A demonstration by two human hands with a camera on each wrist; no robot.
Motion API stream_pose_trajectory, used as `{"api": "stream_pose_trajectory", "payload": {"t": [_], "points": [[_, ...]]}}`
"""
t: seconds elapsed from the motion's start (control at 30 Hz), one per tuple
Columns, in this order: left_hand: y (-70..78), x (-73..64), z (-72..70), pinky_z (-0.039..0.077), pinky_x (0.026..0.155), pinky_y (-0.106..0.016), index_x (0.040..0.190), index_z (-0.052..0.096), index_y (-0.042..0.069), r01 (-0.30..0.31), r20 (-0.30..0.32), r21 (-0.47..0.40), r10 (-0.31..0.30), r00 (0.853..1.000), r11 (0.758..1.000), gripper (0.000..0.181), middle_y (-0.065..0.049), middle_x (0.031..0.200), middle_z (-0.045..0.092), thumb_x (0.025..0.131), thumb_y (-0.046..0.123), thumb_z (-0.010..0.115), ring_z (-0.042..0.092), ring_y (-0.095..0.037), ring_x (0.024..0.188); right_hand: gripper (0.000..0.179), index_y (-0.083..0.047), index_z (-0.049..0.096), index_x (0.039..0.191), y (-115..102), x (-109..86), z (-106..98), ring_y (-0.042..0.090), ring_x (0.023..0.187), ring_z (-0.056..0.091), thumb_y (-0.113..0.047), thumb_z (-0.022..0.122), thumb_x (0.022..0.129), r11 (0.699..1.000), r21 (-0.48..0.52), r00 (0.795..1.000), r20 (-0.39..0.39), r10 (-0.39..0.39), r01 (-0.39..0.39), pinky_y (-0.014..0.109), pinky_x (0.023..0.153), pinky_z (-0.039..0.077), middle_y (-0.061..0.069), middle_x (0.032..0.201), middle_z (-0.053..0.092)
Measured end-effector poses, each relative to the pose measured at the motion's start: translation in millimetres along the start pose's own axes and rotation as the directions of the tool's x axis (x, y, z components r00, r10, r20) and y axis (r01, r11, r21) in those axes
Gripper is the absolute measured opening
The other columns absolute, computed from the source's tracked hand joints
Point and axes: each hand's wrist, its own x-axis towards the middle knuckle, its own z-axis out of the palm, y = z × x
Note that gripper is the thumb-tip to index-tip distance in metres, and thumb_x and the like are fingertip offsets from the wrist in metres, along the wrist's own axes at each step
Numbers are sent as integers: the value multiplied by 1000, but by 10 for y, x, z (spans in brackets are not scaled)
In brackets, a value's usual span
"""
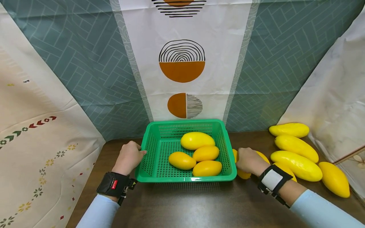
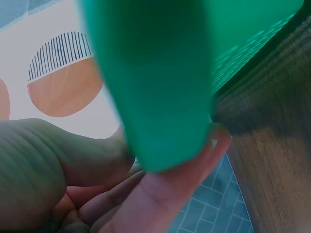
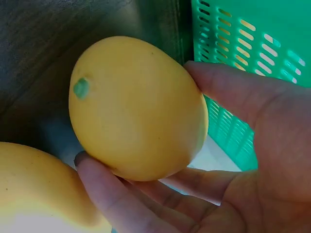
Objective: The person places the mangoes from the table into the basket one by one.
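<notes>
A green plastic basket (image 1: 185, 179) with slotted walls stands near the back of the table. At its left end my left hand (image 1: 129, 157) pinches the rim, thumb on one side and fingers on the other; the rim (image 2: 155, 97) fills much of the left wrist view. Beside the basket's right wall, my right hand (image 1: 251, 161) holds a yellow mango (image 3: 136, 107) with a small green stem nub, the thumb and fingers spread around it. Inside the basket lie several yellow fruits, among them a mango (image 1: 207, 168) at the front and a larger, paler one (image 1: 197, 140) behind.
Right of my right hand several long yellow melons (image 1: 296, 165) lie side by side, with a mango (image 1: 334, 179) at the far right. Another yellow fruit (image 3: 43, 189) sits next to the held one. A patterned cloth (image 1: 182, 104) hangs behind the dark wooden table (image 1: 185, 205).
</notes>
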Motion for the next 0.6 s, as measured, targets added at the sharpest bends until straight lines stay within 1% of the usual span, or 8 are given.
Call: {"api": "stream_pose_trajectory", "payload": {"t": [0.07, 0.17, 0.3, 0.4, 0.5, 0.6], "points": [[5, -2, -3, 48, 51, -29, 113, 59, -10, 1, 1, 1, -1, 1000, 1000, 39, -22, 103, 61, 89, 20, 62, 59, -16, 68, 17, -6, 49, 73, 16, 3, -16, 18, 52, 47, -17, 61, 75, 1000, -5, 1000, -21, -3, 3, 28, 47, 39, 6, 62, 46], [4, -2, -4, 48, 51, -29, 113, 59, -10, 5, 3, -1, -5, 1000, 1000, 38, -21, 101, 61, 90, 20, 62, 59, -16, 68, 25, -7, 49, 74, 39, 3, -78, 18, 51, 46, -27, 63, 76, 1000, 6, 998, -59, -5, 6, 29, 47, 39, 5, 62, 45], [5, 5, -2, 48, 51, -29, 112, 59, -10, 5, 3, -1, -5, 1000, 1000, 38, -20, 99, 62, 90, 20, 62, 60, -16, 68, 36, -4, 50, 83, 76, 10, -218, 19, 52, 47, -37, 65, 78, 1000, 24, 994, -109, 0, 2, 30, 48, 41, 6, 65, 46], [2, 7, -2, 48, 51, -29, 112, 59, -9, 1, -1, 7, -1, 1000, 1000, 38, -20, 99, 61, 90, 21, 62, 59, -17, 68, 44, -2, 50, 88, 96, 20, -342, 19, 53, 47, -41, 67, 78, 1000, 5, 987, -160, -2, 2, 30, 48, 41, 6, 66, 47], [1, 5, -1, 48, 51, -29, 112, 60, -9, -3, -1, 13, 3, 1000, 1000, 37, -20, 98, 62, 90, 21, 62, 59, -16, 67, 49, 0, 49, 90, 84, 27, -469, 20, 53, 47, -44, 67, 79, 1000, -12, 974, -228, -8, 5, 31, 48, 41, 7, 66, 47], [2, 6, 3, 47, 50, -29, 109, 62, -8, -4, -3, 17, 4, 1000, 1000, 35, -17, 92, 62, 89, 21, 62, 57, -16, 64, 51, 2, 48, 94, 27, 32, -588, 21, 52, 47, -43, 67, 80, 1000, -20, 948, -317, -23, 18, 31, 46, 42, 8, 67, 48]]}}
